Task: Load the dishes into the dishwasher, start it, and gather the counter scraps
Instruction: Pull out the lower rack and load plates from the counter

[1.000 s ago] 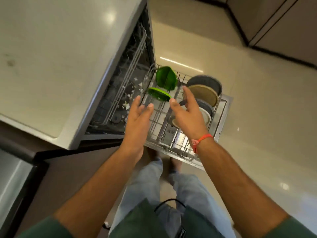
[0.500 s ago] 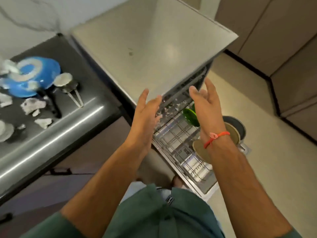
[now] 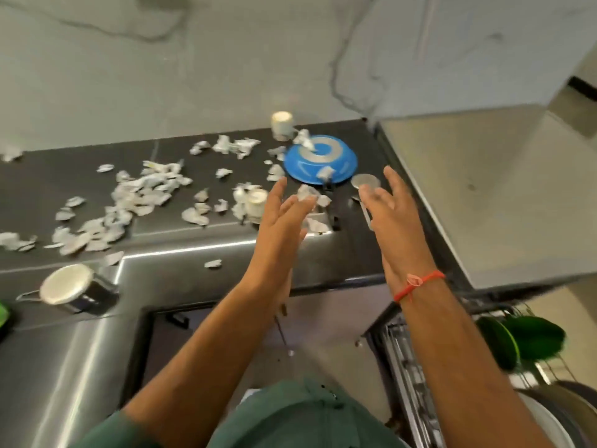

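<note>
My fingers (image 3: 284, 192) were straight and loosely spread on both hands, holding nothing: my left hand (image 3: 281, 227) hung over the scraps (image 3: 135, 195) near a small cup (image 3: 256, 202), my right hand (image 3: 392, 215) just before the blue bowl (image 3: 319, 160). These lay on the dark surface (image 3: 48, 176). The dishwasher (image 3: 420, 367) stood open at lower right, green dishes (image 3: 523, 339) in its rack.

Green dishes (image 3: 520, 342): I see only blur.
Spatula (image 3: 364, 189): my right hand (image 3: 395, 221) hides its handle.
Rack plates (image 3: 555, 418): edge-cropped.
</note>
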The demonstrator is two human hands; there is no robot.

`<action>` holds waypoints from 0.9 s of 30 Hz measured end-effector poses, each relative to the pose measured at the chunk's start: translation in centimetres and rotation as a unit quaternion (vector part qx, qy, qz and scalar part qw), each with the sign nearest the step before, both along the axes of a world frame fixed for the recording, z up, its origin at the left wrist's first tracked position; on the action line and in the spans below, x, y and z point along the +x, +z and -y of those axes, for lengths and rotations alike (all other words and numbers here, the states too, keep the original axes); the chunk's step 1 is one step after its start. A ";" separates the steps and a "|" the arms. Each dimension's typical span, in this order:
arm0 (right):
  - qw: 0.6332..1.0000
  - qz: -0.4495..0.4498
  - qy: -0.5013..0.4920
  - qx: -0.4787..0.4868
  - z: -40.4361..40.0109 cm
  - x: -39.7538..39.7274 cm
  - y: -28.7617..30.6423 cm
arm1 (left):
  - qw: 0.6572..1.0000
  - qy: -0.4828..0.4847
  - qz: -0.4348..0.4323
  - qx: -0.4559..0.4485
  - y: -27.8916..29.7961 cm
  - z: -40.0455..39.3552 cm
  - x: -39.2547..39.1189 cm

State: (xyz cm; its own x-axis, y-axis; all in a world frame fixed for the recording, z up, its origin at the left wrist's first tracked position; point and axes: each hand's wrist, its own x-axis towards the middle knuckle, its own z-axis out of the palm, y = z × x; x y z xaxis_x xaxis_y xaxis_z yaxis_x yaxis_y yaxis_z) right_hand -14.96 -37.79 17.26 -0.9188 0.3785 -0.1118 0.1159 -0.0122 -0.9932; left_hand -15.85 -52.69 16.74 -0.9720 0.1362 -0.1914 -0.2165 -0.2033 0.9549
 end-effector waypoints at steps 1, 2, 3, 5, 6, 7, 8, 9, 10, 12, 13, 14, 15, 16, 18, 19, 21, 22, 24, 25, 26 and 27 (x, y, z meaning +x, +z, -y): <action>1.000 -0.001 0.023 -0.001 2.1 -1.0 0.2 | 1.000 0.018 0.001 0.003 0.1 2.0 -0.7; 0.999 -0.003 0.046 -0.001 3.7 -1.7 0.4 | 0.999 0.034 0.003 0.008 0.2 3.5 -1.2; 0.997 -0.003 0.076 0.003 5.7 -2.6 0.5 | 0.998 0.056 0.003 0.012 0.2 5.4 -1.7; 0.991 0.000 0.135 0.013 9.2 -4.2 0.6 | 0.994 0.104 0.007 0.024 0.2 8.7 -2.2; 0.986 0.004 0.163 0.015 10.8 -4.8 0.7 | 0.991 0.127 0.007 0.028 0.0 10.1 -2.3; 0.983 0.006 0.185 0.016 12.0 -5.2 0.7 | 0.989 0.146 0.009 0.029 0.0 11.1 -2.2; 0.978 0.008 0.209 0.018 13.4 -5.6 0.7 | 0.985 0.172 0.010 0.032 -0.1 12.2 -2.0; 0.972 0.009 0.233 0.021 14.7 -5.9 0.7 | 0.979 0.199 0.013 0.033 -0.3 13.2 -1.8; 0.966 0.012 0.258 0.022 15.9 -6.1 0.7 | 0.973 0.229 0.015 0.034 -0.4 14.1 -1.5; 0.953 0.014 0.303 0.022 17.8 -6.6 0.5 | 0.962 0.272 0.020 0.034 -0.6 15.4 -0.8; 0.943 0.016 0.331 0.021 18.8 -6.8 0.4 | 0.954 0.297 0.022 0.033 -0.6 16.1 -0.2; 0.933 0.020 0.359 0.019 19.6 -7.0 0.3 | 0.945 0.326 0.022 0.032 -0.5 16.7 0.4; 0.923 0.022 0.385 0.015 20.6 -7.1 0.4 | 0.933 0.359 0.021 0.029 -0.3 17.3 1.0; 0.913 0.022 0.407 0.010 21.6 -7.2 0.5 | 0.920 0.389 0.020 0.027 -0.1 17.9 1.5; 0.893 0.023 0.449 0.003 23.1 -7.0 0.9 | 0.893 0.448 0.024 0.033 0.3 19.0 2.4; 0.881 0.022 0.472 0.001 23.8 -6.8 1.1 | 0.878 0.476 0.026 0.035 0.3 19.5 3.0; 0.860 0.018 0.510 -0.002 25.2 -6.6 1.5 | 0.853 0.520 0.027 0.038 0.6 20.3 4.2; 0.853 0.018 0.522 -0.003 25.8 -6.5 1.6 | 0.843 0.535 0.030 0.037 0.6 20.8 4.8; 0.835 0.019 0.550 -0.006 27.5 -6.2 1.9 | 0.818 0.573 0.039 0.035 0.4 22.1 6.1; 0.826 0.017 0.563 -0.009 28.5 -6.0 2.0 | 0.806 0.590 0.041 0.034 0.2 23.1 6.7; 0.816 0.015 0.577 -0.011 29.4 -5.9 2.2 | 0.795 0.603 0.043 0.036 -0.1 24.2 7.1; 0.809 0.015 0.588 -0.011 30.2 -5.9 2.2 | 0.786 0.615 0.048 0.043 -0.6 25.5 7.3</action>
